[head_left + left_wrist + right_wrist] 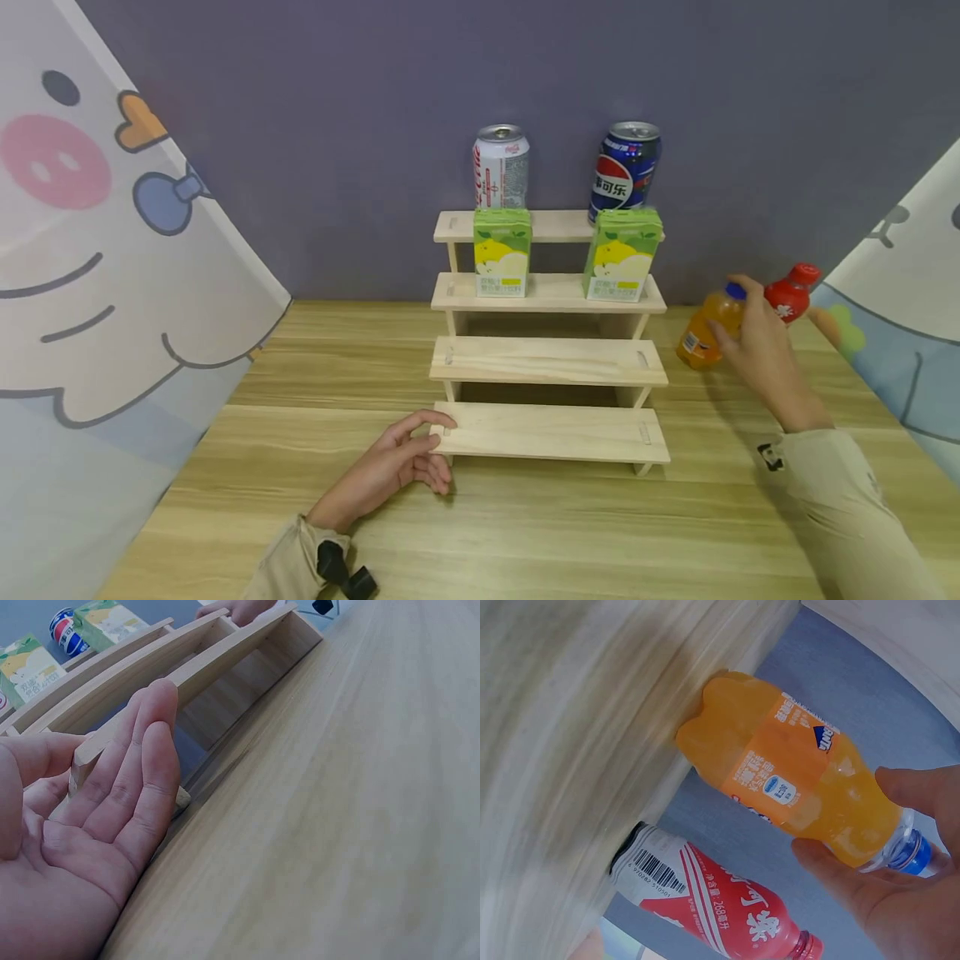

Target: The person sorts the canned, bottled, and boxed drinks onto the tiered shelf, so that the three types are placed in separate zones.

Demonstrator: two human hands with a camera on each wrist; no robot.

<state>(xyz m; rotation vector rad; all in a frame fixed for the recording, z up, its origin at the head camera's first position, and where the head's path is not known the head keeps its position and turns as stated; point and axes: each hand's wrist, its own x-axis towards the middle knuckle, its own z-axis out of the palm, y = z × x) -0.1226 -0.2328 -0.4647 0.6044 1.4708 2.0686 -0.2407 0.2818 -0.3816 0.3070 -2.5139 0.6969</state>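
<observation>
In the head view my right hand (765,358) grips an orange soda bottle (702,337) with a blue cap, at the right of a wooden tiered stand (551,362). The right wrist view shows thumb and fingers around the upper part of the soda bottle (772,757), which is tilted in the head view. A red bottle (787,293) with a white lower label stands just behind that hand. At the stand's lowest step, my left hand (390,462) holds the left end between thumb and finger. Its other fingers extend along the front in the left wrist view.
On the stand's top step are a white-and-red cola can (501,171) and a blue cola can (626,171). One step down stand two green juice cartons (502,254). A dark grey wall (337,167) rises behind the wooden table (337,358); cartoon-printed panels (112,250) flank it.
</observation>
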